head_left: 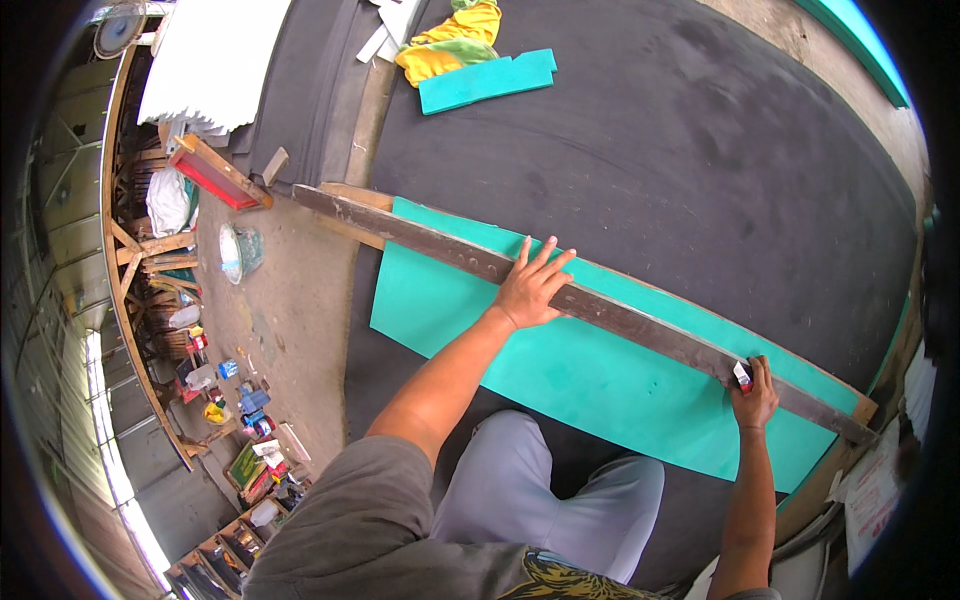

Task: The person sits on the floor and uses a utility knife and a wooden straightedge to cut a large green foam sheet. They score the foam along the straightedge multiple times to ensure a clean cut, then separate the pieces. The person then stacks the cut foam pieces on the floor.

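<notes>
Brown bar [645, 328] and left hand [533, 288]: the hand lies across the long bar, fingers spread, the wrist over the green below it.
Right hand [757, 400]: at the bar's right part, fingers bent, pinching a small red-and-pale tool [743, 377]; its exact kind is too small to tell.
Green sheet [600, 368]: flat under the bar, which crosses it at a slant and runs past both its ends.
Wooden board [360, 196]: partly beneath the green sheet, showing at its upper left.
Black sheet [640, 150]: spread wide beneath the board and green sheet.
Beyond: a green offcut [487, 83] beside a yellow-and-green cloth [452, 48].
Floor [305, 320] at left: a bucket [246, 253].
</notes>
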`<action>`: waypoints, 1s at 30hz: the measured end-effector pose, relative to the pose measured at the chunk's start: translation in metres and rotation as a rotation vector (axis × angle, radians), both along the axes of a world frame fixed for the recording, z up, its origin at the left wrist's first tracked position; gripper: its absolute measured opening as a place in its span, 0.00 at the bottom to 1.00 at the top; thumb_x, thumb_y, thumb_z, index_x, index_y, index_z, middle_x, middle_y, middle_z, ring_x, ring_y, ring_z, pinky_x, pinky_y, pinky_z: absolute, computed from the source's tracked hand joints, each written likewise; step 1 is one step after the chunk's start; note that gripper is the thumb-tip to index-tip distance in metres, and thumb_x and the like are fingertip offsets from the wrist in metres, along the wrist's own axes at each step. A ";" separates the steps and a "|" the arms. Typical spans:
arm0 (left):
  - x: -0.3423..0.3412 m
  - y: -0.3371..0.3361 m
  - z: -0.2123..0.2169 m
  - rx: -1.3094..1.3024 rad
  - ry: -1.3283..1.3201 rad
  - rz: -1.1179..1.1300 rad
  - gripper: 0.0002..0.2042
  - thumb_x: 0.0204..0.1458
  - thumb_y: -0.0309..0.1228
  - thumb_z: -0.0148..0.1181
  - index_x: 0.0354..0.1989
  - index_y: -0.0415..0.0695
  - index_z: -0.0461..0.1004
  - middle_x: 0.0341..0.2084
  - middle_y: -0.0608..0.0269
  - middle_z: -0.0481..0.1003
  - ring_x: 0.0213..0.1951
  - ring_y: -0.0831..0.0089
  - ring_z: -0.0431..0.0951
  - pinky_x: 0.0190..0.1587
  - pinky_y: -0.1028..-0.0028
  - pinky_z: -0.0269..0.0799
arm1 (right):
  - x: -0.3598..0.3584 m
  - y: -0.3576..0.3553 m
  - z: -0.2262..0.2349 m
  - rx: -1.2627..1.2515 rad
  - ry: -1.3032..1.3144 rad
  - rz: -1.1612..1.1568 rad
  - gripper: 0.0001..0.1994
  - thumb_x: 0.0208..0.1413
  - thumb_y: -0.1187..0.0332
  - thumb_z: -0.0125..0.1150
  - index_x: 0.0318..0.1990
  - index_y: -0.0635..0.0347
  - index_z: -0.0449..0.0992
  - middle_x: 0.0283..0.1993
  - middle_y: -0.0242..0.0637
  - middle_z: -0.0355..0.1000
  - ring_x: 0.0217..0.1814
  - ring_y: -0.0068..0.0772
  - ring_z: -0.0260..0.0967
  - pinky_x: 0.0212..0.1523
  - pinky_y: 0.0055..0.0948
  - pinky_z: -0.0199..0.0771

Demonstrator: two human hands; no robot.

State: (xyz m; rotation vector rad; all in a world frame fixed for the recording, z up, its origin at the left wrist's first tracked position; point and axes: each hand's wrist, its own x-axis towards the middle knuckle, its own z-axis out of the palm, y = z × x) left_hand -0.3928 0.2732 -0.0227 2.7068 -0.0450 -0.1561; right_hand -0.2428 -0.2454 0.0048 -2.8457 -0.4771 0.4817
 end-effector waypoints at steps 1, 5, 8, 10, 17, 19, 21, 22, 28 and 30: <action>0.001 0.000 -0.001 0.000 -0.004 0.002 0.33 0.34 0.52 0.83 0.50 0.49 0.81 0.74 0.64 0.64 0.79 0.51 0.51 0.78 0.34 0.40 | 0.000 0.000 0.000 -0.005 0.003 0.000 0.34 0.38 0.70 0.80 0.58 0.49 0.78 0.69 0.39 0.73 0.61 0.50 0.77 0.56 0.44 0.81; 0.000 -0.001 0.000 -0.028 0.017 0.020 0.31 0.34 0.51 0.83 0.47 0.51 0.81 0.74 0.65 0.63 0.79 0.52 0.51 0.79 0.36 0.36 | 0.000 0.000 0.000 -0.010 -0.003 0.000 0.34 0.37 0.69 0.80 0.58 0.49 0.78 0.69 0.40 0.73 0.62 0.49 0.77 0.56 0.44 0.81; 0.003 -0.001 0.002 -0.047 0.050 0.039 0.32 0.33 0.51 0.84 0.47 0.50 0.80 0.73 0.64 0.64 0.79 0.52 0.51 0.79 0.36 0.36 | 0.000 0.001 0.000 -0.008 -0.017 0.006 0.35 0.36 0.68 0.82 0.58 0.50 0.78 0.68 0.40 0.73 0.62 0.48 0.77 0.56 0.44 0.81; 0.004 -0.001 0.004 -0.042 0.054 0.035 0.32 0.33 0.51 0.84 0.47 0.50 0.80 0.73 0.64 0.64 0.79 0.51 0.51 0.78 0.34 0.36 | 0.000 0.001 0.000 -0.013 -0.020 0.006 0.35 0.35 0.67 0.83 0.58 0.50 0.78 0.68 0.40 0.73 0.62 0.48 0.77 0.56 0.44 0.81; 0.005 -0.007 0.018 0.025 0.027 0.049 0.31 0.33 0.46 0.84 0.47 0.48 0.80 0.71 0.61 0.65 0.79 0.50 0.50 0.76 0.29 0.36 | 0.000 0.001 0.000 -0.027 0.005 -0.009 0.36 0.34 0.65 0.84 0.58 0.50 0.78 0.68 0.39 0.73 0.63 0.48 0.77 0.56 0.44 0.81; -0.002 -0.012 0.015 0.013 0.032 0.119 0.32 0.32 0.43 0.84 0.49 0.48 0.80 0.67 0.60 0.67 0.76 0.52 0.54 0.76 0.30 0.39 | -0.001 -0.001 -0.002 -0.007 -0.001 -0.007 0.35 0.35 0.66 0.83 0.58 0.49 0.78 0.68 0.40 0.73 0.63 0.49 0.77 0.56 0.44 0.81; -0.006 -0.012 0.010 0.002 0.018 0.141 0.32 0.32 0.40 0.84 0.51 0.49 0.80 0.63 0.59 0.69 0.73 0.53 0.59 0.76 0.31 0.42 | -0.002 -0.008 -0.009 0.041 -0.022 0.002 0.34 0.36 0.68 0.82 0.58 0.49 0.78 0.68 0.40 0.73 0.63 0.49 0.77 0.57 0.44 0.81; -0.007 -0.012 0.009 -0.004 0.001 0.130 0.32 0.32 0.39 0.84 0.51 0.49 0.80 0.61 0.59 0.69 0.71 0.54 0.60 0.76 0.31 0.44 | -0.002 -0.007 -0.008 0.031 -0.015 -0.005 0.34 0.37 0.69 0.81 0.58 0.49 0.78 0.68 0.41 0.73 0.63 0.49 0.77 0.57 0.44 0.81; -0.009 -0.010 0.006 -0.009 -0.045 0.102 0.34 0.31 0.37 0.85 0.53 0.50 0.79 0.60 0.60 0.70 0.70 0.55 0.62 0.76 0.33 0.47 | 0.000 -0.002 -0.003 0.001 0.000 -0.012 0.33 0.38 0.70 0.80 0.58 0.49 0.78 0.68 0.41 0.73 0.62 0.49 0.77 0.57 0.44 0.81; -0.008 -0.010 0.006 0.000 -0.051 0.094 0.34 0.31 0.38 0.85 0.53 0.50 0.79 0.60 0.60 0.70 0.70 0.55 0.62 0.76 0.32 0.47 | 0.000 -0.001 -0.002 -0.006 -0.006 -0.002 0.33 0.38 0.69 0.80 0.58 0.49 0.78 0.68 0.40 0.73 0.62 0.49 0.77 0.56 0.44 0.81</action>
